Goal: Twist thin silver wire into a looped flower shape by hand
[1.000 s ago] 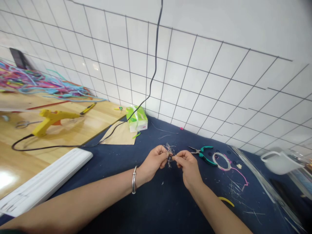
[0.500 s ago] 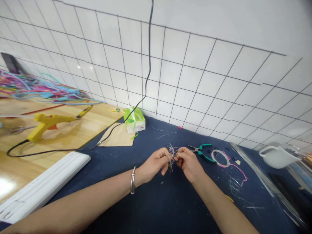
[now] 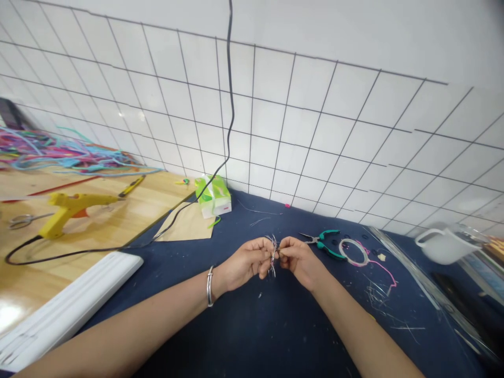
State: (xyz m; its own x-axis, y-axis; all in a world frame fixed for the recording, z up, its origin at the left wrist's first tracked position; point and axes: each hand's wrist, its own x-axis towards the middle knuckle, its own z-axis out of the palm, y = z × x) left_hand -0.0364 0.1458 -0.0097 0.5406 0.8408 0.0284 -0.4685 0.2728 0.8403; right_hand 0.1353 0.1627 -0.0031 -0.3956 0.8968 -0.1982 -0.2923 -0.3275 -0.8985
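Note:
A small bundle of thin silvery wires (image 3: 273, 256), with loose ends sticking up and down, is between my two hands above the dark blue tabletop. My left hand (image 3: 248, 262), with a silver bangle at its wrist, pinches the bundle from the left. From the right, my right hand (image 3: 298, 261) closes its thumb and fingers at the bundle's other side; the exact part it pinches is hidden. Beyond my right hand lie pliers with teal and black handles (image 3: 326, 242), their jaws toward my hands.
Right of the pliers are a coil of pale wire (image 3: 353, 252), a pink strand (image 3: 388, 272) and loose wire scraps (image 3: 378, 296). A white mug (image 3: 449, 245) stands far right. Leftward are a tissue pack (image 3: 214, 197), brown paper (image 3: 185, 223), a yellow glue gun (image 3: 71, 205) and a white case (image 3: 74, 310).
The view has shifted slightly. The wire bundle has turned between my hands and looks narrower. Both hands keep their pinch close together.

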